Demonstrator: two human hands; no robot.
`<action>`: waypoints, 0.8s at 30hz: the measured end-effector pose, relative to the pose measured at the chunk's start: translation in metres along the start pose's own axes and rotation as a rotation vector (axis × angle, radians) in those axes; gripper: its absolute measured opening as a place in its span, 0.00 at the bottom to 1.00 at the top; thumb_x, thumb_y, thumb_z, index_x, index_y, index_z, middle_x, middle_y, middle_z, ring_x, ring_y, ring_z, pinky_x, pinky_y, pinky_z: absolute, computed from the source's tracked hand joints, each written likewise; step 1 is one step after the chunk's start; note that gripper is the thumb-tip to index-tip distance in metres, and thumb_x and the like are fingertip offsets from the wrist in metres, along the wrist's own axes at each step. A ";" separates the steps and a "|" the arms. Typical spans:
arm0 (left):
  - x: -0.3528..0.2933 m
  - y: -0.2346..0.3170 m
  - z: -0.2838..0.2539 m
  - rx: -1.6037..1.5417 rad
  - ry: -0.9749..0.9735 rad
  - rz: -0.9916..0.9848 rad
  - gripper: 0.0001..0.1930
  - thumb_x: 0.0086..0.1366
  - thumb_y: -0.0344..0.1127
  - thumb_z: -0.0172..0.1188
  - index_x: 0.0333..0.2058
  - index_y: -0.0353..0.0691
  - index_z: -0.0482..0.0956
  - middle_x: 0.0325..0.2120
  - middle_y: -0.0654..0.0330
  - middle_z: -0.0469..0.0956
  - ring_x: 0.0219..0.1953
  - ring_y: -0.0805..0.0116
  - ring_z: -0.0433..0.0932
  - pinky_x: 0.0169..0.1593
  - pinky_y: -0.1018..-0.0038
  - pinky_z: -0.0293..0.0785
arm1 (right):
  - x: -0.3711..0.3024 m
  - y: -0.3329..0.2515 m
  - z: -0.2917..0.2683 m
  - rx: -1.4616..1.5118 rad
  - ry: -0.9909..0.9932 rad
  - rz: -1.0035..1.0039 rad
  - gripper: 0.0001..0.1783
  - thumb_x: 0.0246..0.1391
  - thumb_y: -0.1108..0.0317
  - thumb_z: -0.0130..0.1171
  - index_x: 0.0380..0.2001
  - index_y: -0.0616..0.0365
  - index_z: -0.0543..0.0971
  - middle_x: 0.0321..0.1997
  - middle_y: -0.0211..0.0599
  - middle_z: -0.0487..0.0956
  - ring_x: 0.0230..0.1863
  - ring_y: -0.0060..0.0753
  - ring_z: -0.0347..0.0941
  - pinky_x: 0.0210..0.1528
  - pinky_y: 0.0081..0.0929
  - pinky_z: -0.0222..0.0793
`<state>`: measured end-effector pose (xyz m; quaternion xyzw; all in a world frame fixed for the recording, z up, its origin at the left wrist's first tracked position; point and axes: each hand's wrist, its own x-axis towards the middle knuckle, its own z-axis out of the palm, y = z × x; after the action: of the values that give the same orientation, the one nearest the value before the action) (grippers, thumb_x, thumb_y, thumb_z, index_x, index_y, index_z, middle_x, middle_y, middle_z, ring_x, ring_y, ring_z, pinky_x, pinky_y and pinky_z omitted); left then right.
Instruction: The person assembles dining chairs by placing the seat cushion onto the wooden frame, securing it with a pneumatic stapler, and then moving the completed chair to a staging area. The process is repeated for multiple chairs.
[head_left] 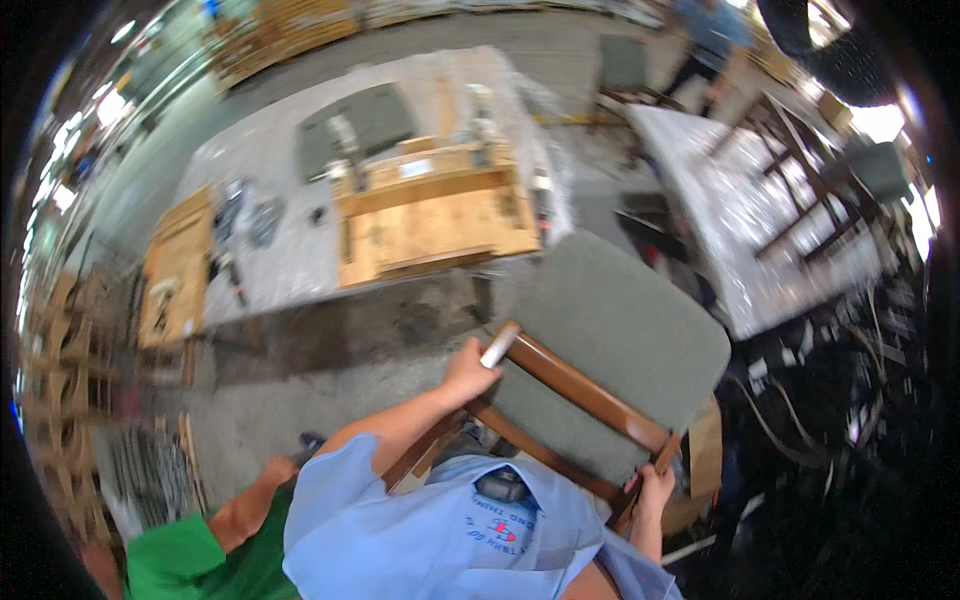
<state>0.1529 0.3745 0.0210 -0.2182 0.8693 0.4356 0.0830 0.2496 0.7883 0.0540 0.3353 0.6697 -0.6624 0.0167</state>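
A chair with a grey-green padded panel (630, 325) and a brown wooden frame (590, 388) is held tilted in front of my body. My left hand (470, 374) is closed round the left side of its frame, beside a white strip (499, 345) near the frame's upper corner. My right hand (655, 488) grips the right side of the frame, lower down, with its fingers partly hidden by the wood. The chair's lower parts are mostly out of sight behind the padding and my shirt.
Ahead stands a covered worktable (285, 180) with a wooden jig (440, 225), a grey padded panel (365, 125) and tools. At right, a plastic-wrapped table (700, 200) bears another chair (815, 185). A co-worker in green (180, 560) is close at left; another person (712, 40) stands far right.
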 end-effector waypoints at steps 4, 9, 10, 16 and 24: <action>-0.008 0.113 -0.032 -0.159 -0.079 0.054 0.22 0.55 0.39 0.72 0.41 0.33 0.72 0.30 0.49 0.81 0.28 0.60 0.83 0.30 0.64 0.78 | 0.007 -0.074 -0.022 0.020 0.010 -0.155 0.09 0.50 0.78 0.57 0.34 0.64 0.69 0.24 0.37 0.75 0.15 0.32 0.70 0.15 0.28 0.65; -0.023 0.218 -0.060 -0.414 -0.025 0.311 0.22 0.60 0.34 0.70 0.47 0.31 0.71 0.35 0.54 0.79 0.24 0.70 0.77 0.27 0.74 0.76 | 0.004 -0.177 -0.052 0.144 0.046 -0.463 0.13 0.51 0.78 0.62 0.40 0.64 0.72 0.29 0.35 0.77 0.20 0.26 0.73 0.22 0.24 0.69; -0.030 0.235 -0.070 -0.454 0.016 0.352 0.22 0.60 0.34 0.70 0.48 0.32 0.71 0.35 0.55 0.78 0.24 0.71 0.76 0.27 0.74 0.76 | -0.005 -0.206 -0.053 0.119 0.060 -0.504 0.11 0.52 0.75 0.62 0.38 0.59 0.72 0.27 0.32 0.76 0.20 0.24 0.74 0.23 0.22 0.70; -0.063 0.309 -0.118 -0.696 0.234 0.690 0.20 0.62 0.31 0.68 0.50 0.33 0.72 0.30 0.57 0.79 0.28 0.69 0.78 0.35 0.72 0.78 | -0.002 -0.331 -0.062 0.181 0.014 -0.960 0.17 0.49 0.72 0.67 0.41 0.65 0.76 0.31 0.35 0.80 0.26 0.23 0.76 0.30 0.22 0.70; -0.036 0.396 -0.161 -1.045 0.712 0.904 0.13 0.62 0.34 0.67 0.40 0.29 0.78 0.32 0.53 0.80 0.38 0.59 0.79 0.52 0.62 0.75 | 0.090 -0.468 -0.104 -0.057 0.127 -1.446 0.17 0.51 0.66 0.61 0.42 0.64 0.76 0.29 0.40 0.80 0.27 0.31 0.78 0.34 0.28 0.75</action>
<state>0.0137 0.4656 0.4166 0.0201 0.5301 0.6841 -0.5006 0.0032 0.9684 0.4351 -0.1540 0.7405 -0.4695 -0.4554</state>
